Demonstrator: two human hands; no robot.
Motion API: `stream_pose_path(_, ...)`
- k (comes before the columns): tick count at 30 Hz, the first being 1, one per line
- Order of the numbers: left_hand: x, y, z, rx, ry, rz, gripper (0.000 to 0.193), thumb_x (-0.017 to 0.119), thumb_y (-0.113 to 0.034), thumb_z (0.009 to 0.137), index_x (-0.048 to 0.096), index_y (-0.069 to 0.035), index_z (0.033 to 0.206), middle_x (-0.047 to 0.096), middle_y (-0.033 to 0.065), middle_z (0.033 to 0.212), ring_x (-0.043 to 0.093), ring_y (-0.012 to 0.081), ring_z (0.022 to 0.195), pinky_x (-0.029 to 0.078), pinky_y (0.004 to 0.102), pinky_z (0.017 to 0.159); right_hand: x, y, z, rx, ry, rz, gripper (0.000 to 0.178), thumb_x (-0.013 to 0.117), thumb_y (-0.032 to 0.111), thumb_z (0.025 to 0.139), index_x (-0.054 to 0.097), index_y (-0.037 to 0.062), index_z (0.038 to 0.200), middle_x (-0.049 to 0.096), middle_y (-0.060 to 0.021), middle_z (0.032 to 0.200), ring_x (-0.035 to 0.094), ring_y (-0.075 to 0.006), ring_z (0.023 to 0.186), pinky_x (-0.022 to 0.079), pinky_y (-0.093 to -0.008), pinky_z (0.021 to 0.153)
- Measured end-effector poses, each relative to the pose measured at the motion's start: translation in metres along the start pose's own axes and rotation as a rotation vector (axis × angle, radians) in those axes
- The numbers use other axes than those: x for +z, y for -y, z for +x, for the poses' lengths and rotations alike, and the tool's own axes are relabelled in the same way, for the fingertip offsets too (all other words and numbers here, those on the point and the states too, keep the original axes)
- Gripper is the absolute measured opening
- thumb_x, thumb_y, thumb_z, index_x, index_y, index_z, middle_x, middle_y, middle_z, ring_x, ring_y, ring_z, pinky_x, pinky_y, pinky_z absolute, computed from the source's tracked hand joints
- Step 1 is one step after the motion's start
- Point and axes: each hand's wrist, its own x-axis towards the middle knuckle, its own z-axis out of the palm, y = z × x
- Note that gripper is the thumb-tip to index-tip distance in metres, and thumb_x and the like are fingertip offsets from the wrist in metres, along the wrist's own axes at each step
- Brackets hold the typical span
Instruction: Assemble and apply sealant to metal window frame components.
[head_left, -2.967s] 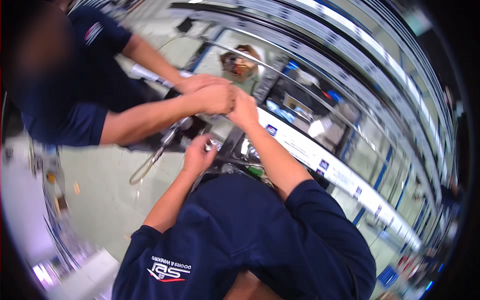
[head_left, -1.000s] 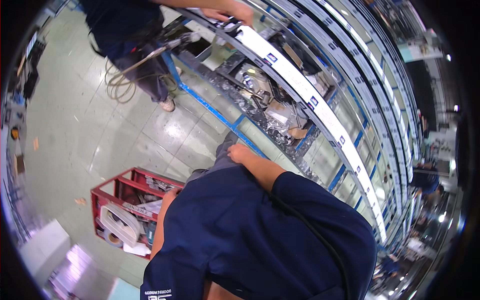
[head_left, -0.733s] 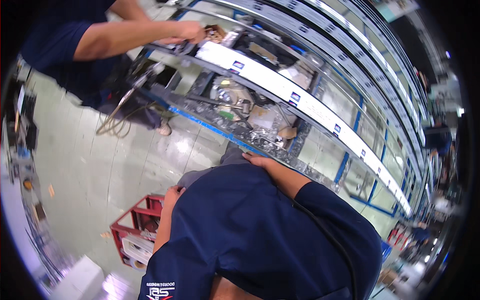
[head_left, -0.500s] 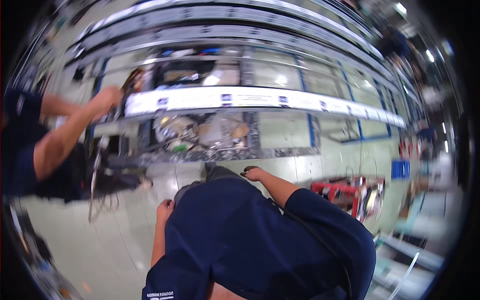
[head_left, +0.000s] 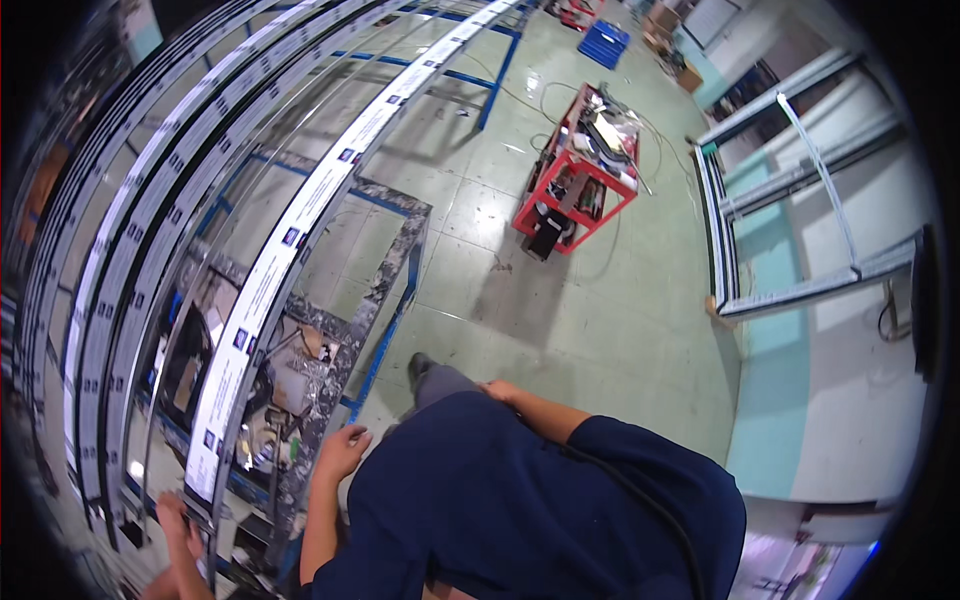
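My left hand (head_left: 343, 450) hangs beside my body, near the speckled frame of the work stand (head_left: 398, 252). Its fingers are loosely bent and apart, with nothing visible in them. Close by my right thigh is my right hand (head_left: 497, 391), its fingers mostly hidden. To my left, a long profile with white printed film (head_left: 268, 272) rests across the stand. Another person's hand (head_left: 175, 515) is at the near end of that profile. My shoe (head_left: 418, 366) shows on the floor ahead.
More long profiles (head_left: 160, 195) lie at the far left. Tools and scraps (head_left: 270, 425) fill the stand's lower level. Ahead stands a red cart (head_left: 597, 215) loaded with tools, with a hose (head_left: 655, 140) near it. A blue crate (head_left: 604, 44) is farther off. A large frame (head_left: 790, 190) leans on the right wall.
My view has turned right, so the stand and profiles now run along my left and the red cart is ahead. My right hand has come closer to my body.
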Motion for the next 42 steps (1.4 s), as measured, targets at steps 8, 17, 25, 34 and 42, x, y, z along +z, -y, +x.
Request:
stream_pose_path(8, 0.045, -0.158, 0.154, 0.113, 0.187, 0.099, 0.052, 0.077, -0.041, 0.106, 0.077, -0.001, 0.139, 0.084, 0.0174, 0.124, 0.081, 0.0286, 0.107, 0.062, 0.0410, 0.096, -0.044, -0.116, 0.027, 0.175, -0.082, 0.044, 0.064, 0.051, 0.053, 0.111, 0.078, 0.0020, 0.139, 0.076, -0.0277, 0.142, 0.070, -0.0464, 0.136, 0.052, -0.0519, 0.118)
stream_pose_path(17, 0.120, -0.232, 0.363, -0.031, 0.384, 0.063, 0.055, 0.080, -0.042, 0.101, 0.078, -0.001, 0.137, 0.083, 0.0233, 0.126, 0.080, 0.0353, 0.121, 0.060, 0.0420, 0.104, -0.277, -0.140, 0.066, 0.103, -0.133, 0.135, 0.057, 0.063, 0.049, 0.106, 0.080, 0.0074, 0.140, 0.076, -0.0229, 0.144, 0.070, -0.0423, 0.137, 0.054, -0.0492, 0.118)
stream_pose_path(25, 0.148, -0.524, 0.519, 0.463, 0.541, 0.156, 0.055, 0.072, -0.040, 0.110, 0.071, -0.001, 0.148, 0.076, 0.0231, 0.142, 0.074, 0.0375, 0.129, 0.057, 0.0443, 0.111, -0.524, -0.126, 0.163, 0.061, -0.102, -0.261, 0.059, 0.065, 0.057, 0.106, 0.083, 0.0078, 0.134, 0.079, -0.0231, 0.137, 0.074, -0.0431, 0.128, 0.057, -0.0522, 0.112)
stream_pose_path(34, 0.163, -0.838, 0.592, 1.488, 0.905, 0.020, 0.072, 0.075, -0.047, 0.106, 0.057, -0.001, 0.159, 0.061, 0.0224, 0.154, 0.058, 0.0419, 0.143, 0.045, 0.0518, 0.122, -0.796, -0.003, 0.291, -0.164, -0.303, -0.201, 0.052, 0.072, 0.047, 0.103, 0.084, 0.0009, 0.123, 0.081, -0.0251, 0.130, 0.076, -0.0438, 0.123, 0.060, -0.0523, 0.108)
stream_pose_path(42, 0.096, -0.943, 0.698, 1.272, 1.145, -0.320, 0.063, 0.082, -0.034, 0.098, 0.061, -0.001, 0.148, 0.065, 0.0216, 0.133, 0.062, 0.0416, 0.127, 0.051, 0.0506, 0.111, -0.918, -0.015, 0.351, -0.013, -0.095, -0.332, 0.052, 0.073, 0.050, 0.103, 0.084, 0.0047, 0.127, 0.082, -0.0190, 0.131, 0.078, -0.0369, 0.122, 0.061, -0.0501, 0.106)
